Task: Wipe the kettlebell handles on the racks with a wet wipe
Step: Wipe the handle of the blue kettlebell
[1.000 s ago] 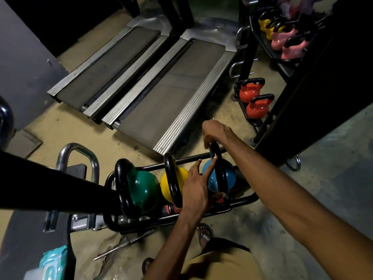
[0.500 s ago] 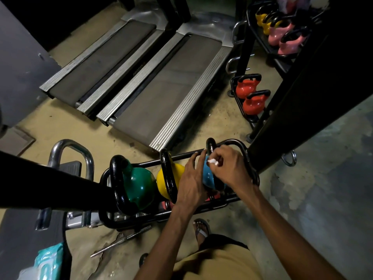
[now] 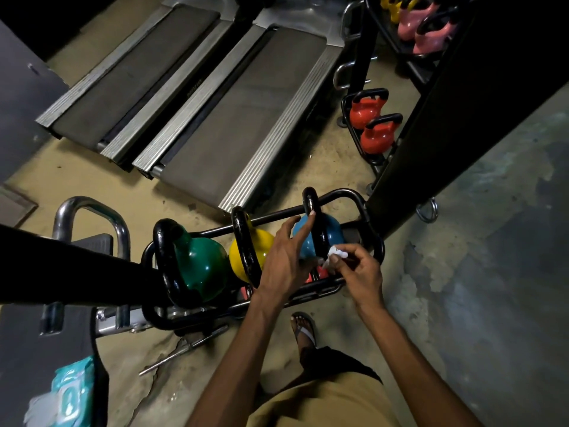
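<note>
A low black rack [image 3: 374,238] on the floor holds a green kettlebell [image 3: 201,266], a yellow kettlebell [image 3: 263,246] and a blue kettlebell [image 3: 332,234], each with a thick black handle. My right hand [image 3: 358,272] pinches a small white wet wipe [image 3: 336,252] against the near end of the blue kettlebell's handle [image 3: 311,204]. My left hand [image 3: 283,263] rests with spread fingers on the blue kettlebell, one fingertip touching its handle higher up.
Two treadmills [image 3: 221,97] lie beyond the rack. A tall black rack at right carries orange kettlebells [image 3: 374,124] and pink kettlebells [image 3: 421,29]. A wet wipe pack [image 3: 67,396] sits at lower left beside a black bar [image 3: 70,266]. My sandalled foot [image 3: 303,329] stands near the rack.
My right hand has slid with the wipe from the top of the blue kettlebell's handle down to its near end. My left hand's fingers have opened wider.
</note>
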`<state>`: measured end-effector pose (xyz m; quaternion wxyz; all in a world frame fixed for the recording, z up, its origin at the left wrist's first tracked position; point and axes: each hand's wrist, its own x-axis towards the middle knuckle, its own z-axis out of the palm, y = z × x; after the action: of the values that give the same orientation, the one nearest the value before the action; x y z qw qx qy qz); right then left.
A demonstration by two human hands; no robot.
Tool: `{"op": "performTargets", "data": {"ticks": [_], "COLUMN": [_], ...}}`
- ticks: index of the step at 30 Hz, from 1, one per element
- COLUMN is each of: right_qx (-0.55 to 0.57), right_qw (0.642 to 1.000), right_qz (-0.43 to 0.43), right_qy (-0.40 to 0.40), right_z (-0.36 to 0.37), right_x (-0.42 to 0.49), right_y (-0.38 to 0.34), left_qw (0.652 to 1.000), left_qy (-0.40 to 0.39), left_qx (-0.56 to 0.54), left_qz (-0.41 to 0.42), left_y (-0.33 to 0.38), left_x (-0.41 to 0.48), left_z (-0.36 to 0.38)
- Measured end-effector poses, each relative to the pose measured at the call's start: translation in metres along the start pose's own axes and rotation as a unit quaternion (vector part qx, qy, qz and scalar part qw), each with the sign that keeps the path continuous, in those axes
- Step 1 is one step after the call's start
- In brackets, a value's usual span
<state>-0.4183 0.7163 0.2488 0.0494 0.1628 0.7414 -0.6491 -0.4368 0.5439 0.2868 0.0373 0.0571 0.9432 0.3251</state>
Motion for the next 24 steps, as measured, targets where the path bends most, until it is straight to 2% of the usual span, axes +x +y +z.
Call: {"op": "performTargets", "data": {"ticks": [4,10,15,19,24], "right_qx": [0.014,-0.007,0.061,0.077,0.05], "right_qw": [0.999,0.997,0.993,0.995,0.998], "right_qz": [0.035,0.0,-0.005,-0.005,0.004], "right_qy": [0.003,0.077,0.098,0.062,-0.033], "right_z": [0.003,0.014,0.021,0.035,0.061], "right_x": [-0.003,-0.012,-0.033,-0.079,-0.136], "right_y": [0.001,-0.008,-0.008,0.0,0.037], "left_qw": [0.999,0.996,0.997,0.996,0.998], "left_qy": [0.017,0.039,0.063,0.075,0.024], "left_qx": [0.035,0.081,0.029,-0.037,-0.022], "left_qz": [-0.01,-0.006,0.036,0.035,-0.056], "left_y": [0.001,0.007,0.004,-0.019,-0.092], "left_x": [-0.001,-0.006,-0.057,-0.136,-0.224], "left_z": [0.002,0.004,0.001,0.002,0.029]}}
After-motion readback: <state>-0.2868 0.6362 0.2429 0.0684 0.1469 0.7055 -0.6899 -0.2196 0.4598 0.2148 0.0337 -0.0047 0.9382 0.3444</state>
